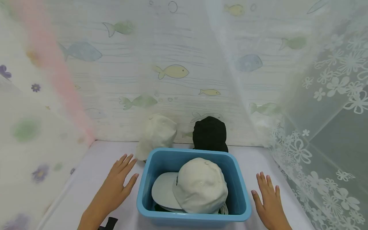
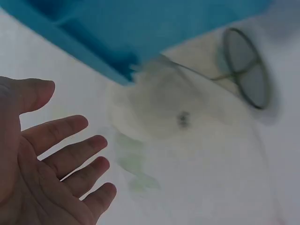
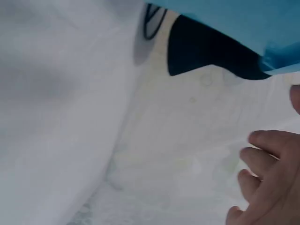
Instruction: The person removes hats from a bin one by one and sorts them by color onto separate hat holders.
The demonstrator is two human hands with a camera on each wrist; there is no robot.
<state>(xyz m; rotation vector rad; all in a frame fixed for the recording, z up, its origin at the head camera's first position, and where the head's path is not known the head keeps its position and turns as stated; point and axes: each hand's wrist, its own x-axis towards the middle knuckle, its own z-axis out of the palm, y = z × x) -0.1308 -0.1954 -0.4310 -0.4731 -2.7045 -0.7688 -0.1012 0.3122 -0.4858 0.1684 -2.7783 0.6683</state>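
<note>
A blue plastic tub [image 1: 195,217] stands on the white surface, between the two hands. Inside it lies a pale baseball cap [image 1: 201,185], brim to the left, on top of other items mostly hidden beneath. To the tub's left, my left hand [image 1: 116,183] has its fingers extended and holds nothing; the left wrist view shows its palm and spread fingers [image 2: 75,154]. My right hand [image 1: 268,203] is apart from the tub's right side, fingers extended and holding nothing. In the right wrist view this hand [image 3: 272,178] is partly cut off by the frame edge.
Behind the tub, a cream cap [image 1: 159,131] stands at left and a black cap [image 1: 210,134] at right. A round wire base [image 2: 248,68] shows near the cream cap. Fish-print curtain [image 1: 172,72] hangs behind; lace netting [image 1: 325,127] closes the right side.
</note>
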